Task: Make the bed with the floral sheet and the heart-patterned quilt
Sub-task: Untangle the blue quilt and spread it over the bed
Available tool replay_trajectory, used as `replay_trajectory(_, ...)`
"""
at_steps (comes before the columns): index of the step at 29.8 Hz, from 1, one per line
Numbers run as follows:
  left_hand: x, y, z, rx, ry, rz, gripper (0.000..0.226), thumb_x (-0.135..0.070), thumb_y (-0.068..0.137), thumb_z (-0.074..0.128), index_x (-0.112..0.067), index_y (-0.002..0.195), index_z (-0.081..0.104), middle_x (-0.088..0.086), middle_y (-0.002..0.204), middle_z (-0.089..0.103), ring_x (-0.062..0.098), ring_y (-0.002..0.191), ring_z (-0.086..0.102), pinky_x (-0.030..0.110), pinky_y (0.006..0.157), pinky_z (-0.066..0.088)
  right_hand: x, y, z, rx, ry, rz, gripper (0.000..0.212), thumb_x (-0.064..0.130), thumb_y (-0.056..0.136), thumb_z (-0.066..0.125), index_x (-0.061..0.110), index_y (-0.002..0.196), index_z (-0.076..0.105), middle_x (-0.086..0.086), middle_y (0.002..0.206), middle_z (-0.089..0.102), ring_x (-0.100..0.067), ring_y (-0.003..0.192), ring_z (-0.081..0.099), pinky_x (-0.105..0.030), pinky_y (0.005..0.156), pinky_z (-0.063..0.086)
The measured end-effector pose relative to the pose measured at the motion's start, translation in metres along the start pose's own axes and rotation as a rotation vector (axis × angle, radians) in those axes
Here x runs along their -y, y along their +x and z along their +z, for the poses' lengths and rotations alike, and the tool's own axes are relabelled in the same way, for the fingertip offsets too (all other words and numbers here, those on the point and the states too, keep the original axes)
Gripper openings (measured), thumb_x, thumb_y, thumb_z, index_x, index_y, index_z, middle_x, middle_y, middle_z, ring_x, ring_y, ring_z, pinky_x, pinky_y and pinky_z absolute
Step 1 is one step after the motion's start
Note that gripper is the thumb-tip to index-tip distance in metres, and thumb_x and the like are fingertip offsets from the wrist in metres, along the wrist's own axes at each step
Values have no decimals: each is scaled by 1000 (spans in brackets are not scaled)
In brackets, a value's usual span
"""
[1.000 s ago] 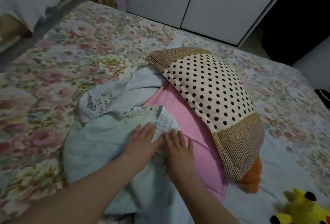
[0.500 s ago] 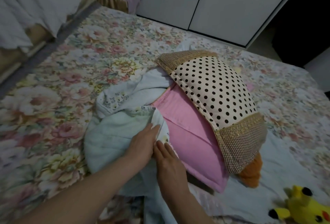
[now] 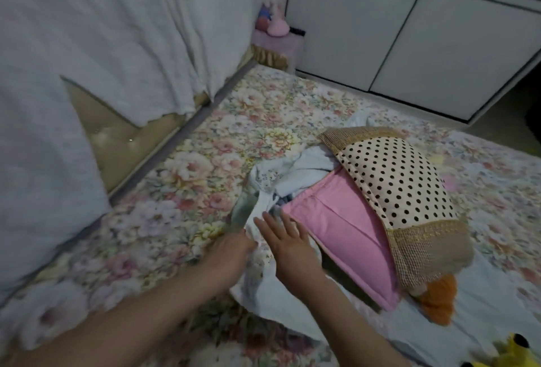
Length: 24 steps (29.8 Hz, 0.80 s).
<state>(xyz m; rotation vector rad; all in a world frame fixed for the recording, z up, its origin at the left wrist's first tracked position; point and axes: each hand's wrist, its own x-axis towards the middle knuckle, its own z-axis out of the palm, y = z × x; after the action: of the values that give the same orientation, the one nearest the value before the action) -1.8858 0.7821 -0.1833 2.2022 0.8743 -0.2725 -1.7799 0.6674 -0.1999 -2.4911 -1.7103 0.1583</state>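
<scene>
Head view: your left hand (image 3: 231, 252) pinches a fold of the pale blue quilt (image 3: 304, 172), likely to draw it free, while your right hand (image 3: 288, 245) lies flat and open on it as a brace. The quilt bunches just beyond both hands, pinned under the pink pillow (image 3: 342, 226) and polka-dot pillow (image 3: 395, 179), on the floral sheet (image 3: 205, 161).

The left hand (image 3: 232, 251) is showing up blurred, its fingertips lying hidden in folds of the pale blue quilt (image 3: 304, 173), whose small print is reading too fuzzy to make out. The polka-dot pillow (image 3: 395, 179) is covering the pink pillow's (image 3: 342, 235) far side, and both are hiding most of an orange plush (image 3: 439, 302). The bottom right corner is cutting off a yellow plush toy (image 3: 510, 353), and the pink toys (image 3: 273, 22) in the far corner are appearing too small to identify.
</scene>
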Motion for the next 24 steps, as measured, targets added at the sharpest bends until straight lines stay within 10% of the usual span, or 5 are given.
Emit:
replay_trajectory(4, 51, -83, -24, -41, -134, -157, 48, -11, 90, 62, -16, 135, 49, 9, 109, 60, 18, 76, 53, 24, 59, 40, 62, 32, -21, 316, -128, -433, 69, -6, 91, 44, 29, 150, 33, 4, 165, 5, -28, 151, -8, -53, 119, 13)
replay_trajectory(9, 122, -154, -33, -35, -136, -368, 64, -24, 94, 62, -11, 150, 34, 10, 149, 39, 23, 124, 50, 29, 92, 47, 154, 56, 4, 443, -185, -732, 52, 1, 97, 40, 19, 146, 40, -7, 155, 34, -31, 146, 23, -46, 111, 27)
replay_trajectory(16, 202, -236, -78, -205, -269, -511, 67, -32, 99, 55, -25, 156, 19, 11, 161, 17, 27, 145, 26, 29, 114, 29, 215, 64, 10, 480, -272, -615, 41, 13, 95, 49, 16, 135, 41, -15, 116, 63, -33, 101, 63, -34, 72, 39)
replay_trajectory(20, 233, -309, -91, -409, -400, -400, 26, -33, 101, 49, -22, 123, 56, -7, 138, 39, 13, 125, 39, -2, 87, 28, 218, 60, 8, 394, -321, -575, 30, 18, 97, 47, 22, 126, 54, -10, 118, 61, -29, 105, 62, -33, 80, 46)
replay_trajectory(24, 249, -335, -83, -464, -331, -311, 31, -31, 99, 43, -49, 124, 47, -38, 99, 49, 1, 105, 46, 5, 84, 27, 223, 61, -15, 112, -86, -537, 14, 20, 93, 58, 18, 101, 68, -8, 97, 69, -32, 89, 66, -34, 68, 47)
